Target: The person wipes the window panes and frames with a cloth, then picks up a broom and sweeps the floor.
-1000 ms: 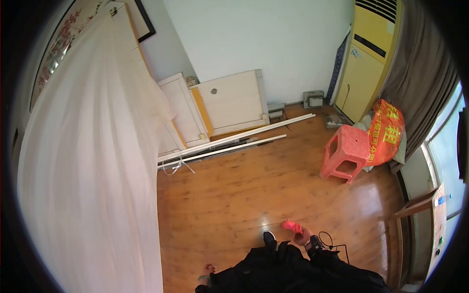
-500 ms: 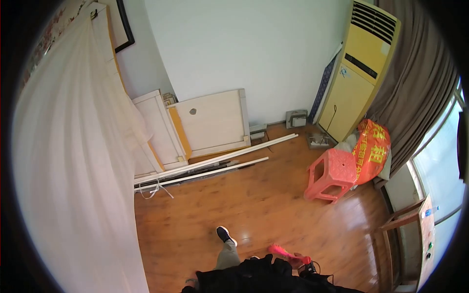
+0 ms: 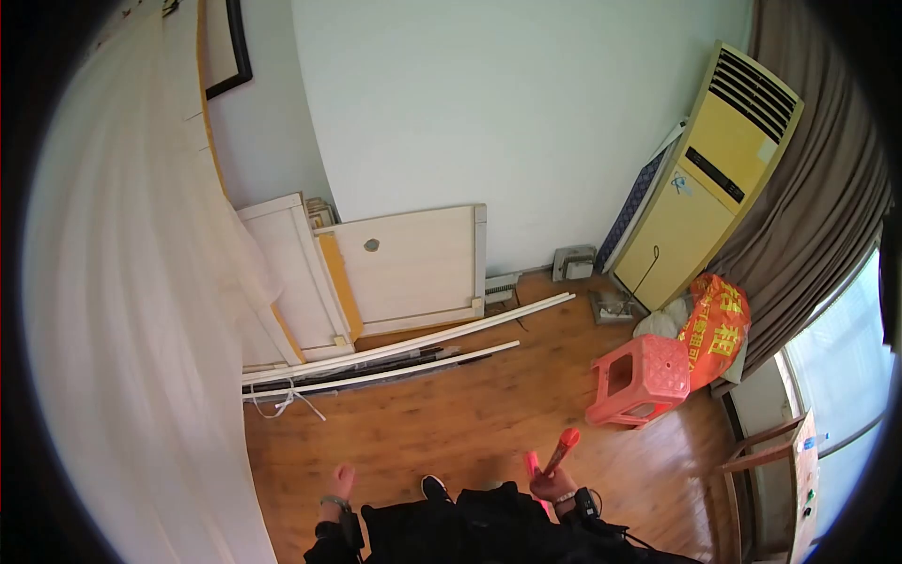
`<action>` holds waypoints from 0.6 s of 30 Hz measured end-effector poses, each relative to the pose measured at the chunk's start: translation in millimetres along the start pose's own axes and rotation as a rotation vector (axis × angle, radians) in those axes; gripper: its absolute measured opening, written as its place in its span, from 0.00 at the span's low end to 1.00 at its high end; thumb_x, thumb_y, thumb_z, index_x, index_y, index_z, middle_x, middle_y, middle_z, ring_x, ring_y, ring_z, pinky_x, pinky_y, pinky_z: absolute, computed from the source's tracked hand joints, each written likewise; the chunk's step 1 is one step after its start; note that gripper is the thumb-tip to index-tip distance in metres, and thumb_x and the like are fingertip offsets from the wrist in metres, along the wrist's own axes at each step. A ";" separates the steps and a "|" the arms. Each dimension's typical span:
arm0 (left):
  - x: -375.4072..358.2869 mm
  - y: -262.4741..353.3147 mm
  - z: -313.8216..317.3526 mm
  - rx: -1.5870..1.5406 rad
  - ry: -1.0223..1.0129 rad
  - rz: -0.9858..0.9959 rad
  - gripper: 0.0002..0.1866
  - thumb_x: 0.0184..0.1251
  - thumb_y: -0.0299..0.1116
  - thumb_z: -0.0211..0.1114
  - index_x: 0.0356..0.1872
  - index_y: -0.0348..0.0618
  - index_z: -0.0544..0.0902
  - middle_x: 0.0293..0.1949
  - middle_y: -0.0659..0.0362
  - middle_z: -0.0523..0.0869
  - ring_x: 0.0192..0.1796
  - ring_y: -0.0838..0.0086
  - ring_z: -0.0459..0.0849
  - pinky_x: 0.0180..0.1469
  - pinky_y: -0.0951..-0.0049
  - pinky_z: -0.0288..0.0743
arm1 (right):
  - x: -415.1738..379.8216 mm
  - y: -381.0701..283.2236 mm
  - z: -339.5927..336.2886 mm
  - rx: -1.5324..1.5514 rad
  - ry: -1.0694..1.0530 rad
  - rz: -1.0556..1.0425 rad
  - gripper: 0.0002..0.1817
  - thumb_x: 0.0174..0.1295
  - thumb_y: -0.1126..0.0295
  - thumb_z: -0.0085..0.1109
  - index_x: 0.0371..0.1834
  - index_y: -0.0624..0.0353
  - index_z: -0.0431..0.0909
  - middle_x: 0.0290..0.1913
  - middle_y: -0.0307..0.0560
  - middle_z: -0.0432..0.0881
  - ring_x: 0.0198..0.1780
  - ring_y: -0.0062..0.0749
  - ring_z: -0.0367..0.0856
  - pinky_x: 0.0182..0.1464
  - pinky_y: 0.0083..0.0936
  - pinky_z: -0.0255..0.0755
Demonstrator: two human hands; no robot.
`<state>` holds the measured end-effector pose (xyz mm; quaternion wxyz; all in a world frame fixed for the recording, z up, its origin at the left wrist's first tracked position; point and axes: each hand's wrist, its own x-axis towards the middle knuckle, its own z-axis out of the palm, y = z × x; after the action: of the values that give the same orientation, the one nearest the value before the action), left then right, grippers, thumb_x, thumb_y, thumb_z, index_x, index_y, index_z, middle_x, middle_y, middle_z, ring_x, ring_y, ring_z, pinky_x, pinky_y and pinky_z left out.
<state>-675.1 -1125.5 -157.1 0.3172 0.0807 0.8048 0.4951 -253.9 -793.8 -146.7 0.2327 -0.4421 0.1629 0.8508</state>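
My right hand (image 3: 552, 485) is closed around a red stick-like tool with a rounded end (image 3: 565, 446), held pointing up and away from me. A flat pink piece (image 3: 532, 464) shows beside it at the same hand; its exact kind is not clear. My left hand (image 3: 343, 481) hangs over the floor to the left, apart from other things, its fingers loosely extended with nothing visible in them. The wooden floor (image 3: 404, 442) lies below both hands, and one dark shoe (image 3: 434, 488) shows between them.
A pink plastic stool (image 3: 648, 376) stands ahead right, by a red bag with yellow lettering (image 3: 719, 329) and a tall air conditioner (image 3: 705, 188). White poles (image 3: 451, 331) and boards (image 3: 413, 268) lie along the wall. A white curtain (image 3: 160, 329) hangs left; a wooden table (image 3: 803, 489) stands right.
My left hand has come into view at the lower left. My right hand has risen forward, turning the red tool upright. The view has tilted, so the room sits lower.
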 end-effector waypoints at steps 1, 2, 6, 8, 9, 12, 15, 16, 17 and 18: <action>12.7 34.6 1.4 0.102 0.011 0.031 0.19 0.64 0.37 0.59 0.52 0.38 0.72 0.36 0.59 0.81 0.36 0.77 0.79 0.34 0.77 0.74 | 2.5 0.6 19.4 0.005 0.009 0.000 0.11 0.60 0.65 0.44 0.26 0.60 0.70 0.23 0.43 0.76 0.28 0.35 0.76 0.34 0.31 0.72; 4.2 101.4 9.9 0.010 -0.083 0.042 0.20 0.64 0.35 0.60 0.55 0.40 0.70 0.40 0.58 0.80 0.40 0.78 0.79 0.38 0.78 0.74 | 4.3 1.5 39.0 -0.004 -0.053 0.025 0.12 0.61 0.64 0.43 0.29 0.60 0.72 0.24 0.43 0.77 0.28 0.35 0.77 0.36 0.33 0.72; -25.3 293.3 57.2 -0.104 -0.536 0.291 0.35 0.59 0.31 0.65 0.66 0.47 0.58 0.60 0.55 0.70 0.57 0.72 0.73 0.53 0.73 0.70 | 18.8 10.0 131.9 0.045 -0.211 0.064 0.14 0.60 0.61 0.51 0.34 0.63 0.73 0.28 0.48 0.78 0.29 0.33 0.78 0.35 0.29 0.75; -33.4 362.5 85.9 0.005 -0.731 0.543 0.43 0.55 0.34 0.69 0.69 0.46 0.53 0.65 0.54 0.63 0.63 0.66 0.69 0.60 0.67 0.66 | 30.3 9.4 174.5 0.000 -0.225 0.053 0.13 0.60 0.62 0.54 0.35 0.63 0.74 0.29 0.48 0.79 0.30 0.33 0.78 0.35 0.29 0.75; -34.5 393.1 101.7 0.083 -0.801 0.709 0.45 0.53 0.35 0.70 0.69 0.45 0.51 0.67 0.53 0.59 0.66 0.65 0.65 0.63 0.65 0.62 | 28.1 13.3 207.5 -0.086 -0.224 0.010 0.11 0.60 0.64 0.54 0.35 0.62 0.74 0.29 0.48 0.78 0.30 0.33 0.77 0.36 0.29 0.75; -20.2 459.7 148.0 0.167 -0.900 0.764 0.48 0.50 0.38 0.72 0.69 0.43 0.52 0.68 0.51 0.57 0.69 0.62 0.58 0.66 0.62 0.57 | 83.4 15.4 261.5 -0.191 -0.174 -0.005 0.10 0.61 0.65 0.53 0.34 0.61 0.74 0.28 0.46 0.78 0.29 0.32 0.77 0.36 0.28 0.74; 18.5 495.1 187.7 0.248 -1.059 0.798 0.48 0.49 0.38 0.73 0.69 0.45 0.53 0.68 0.55 0.58 0.71 0.61 0.53 0.68 0.61 0.52 | 121.0 -0.9 316.1 -0.310 -0.204 0.022 0.11 0.61 0.63 0.52 0.34 0.61 0.74 0.27 0.45 0.77 0.29 0.31 0.75 0.35 0.26 0.73; 31.1 508.5 196.9 0.277 -1.114 0.800 0.46 0.49 0.38 0.73 0.68 0.44 0.56 0.68 0.55 0.60 0.71 0.61 0.54 0.69 0.62 0.52 | 129.3 -6.3 338.0 -0.407 -0.275 0.033 0.12 0.60 0.62 0.52 0.34 0.62 0.74 0.27 0.45 0.77 0.28 0.30 0.75 0.34 0.25 0.72; 42.0 519.2 205.1 0.303 -1.174 0.799 0.44 0.49 0.38 0.73 0.67 0.44 0.59 0.67 0.56 0.61 0.71 0.60 0.54 0.69 0.62 0.51 | 139.1 -11.9 355.1 -0.391 -0.272 0.047 0.12 0.60 0.62 0.52 0.34 0.62 0.74 0.27 0.45 0.77 0.28 0.30 0.75 0.34 0.25 0.72; 52.4 527.4 212.8 0.247 -1.191 0.738 0.39 0.50 0.35 0.72 0.65 0.44 0.63 0.66 0.55 0.64 0.70 0.60 0.56 0.69 0.61 0.52 | 148.5 -18.2 370.8 -0.378 -0.278 0.051 0.14 0.61 0.62 0.51 0.37 0.64 0.73 0.26 0.43 0.76 0.29 0.29 0.75 0.35 0.25 0.73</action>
<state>-687.7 -681.5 202.0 0.5036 0.6402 0.4650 0.3469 -569.2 -562.0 -64.9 0.1442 -0.3522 -0.0216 0.9245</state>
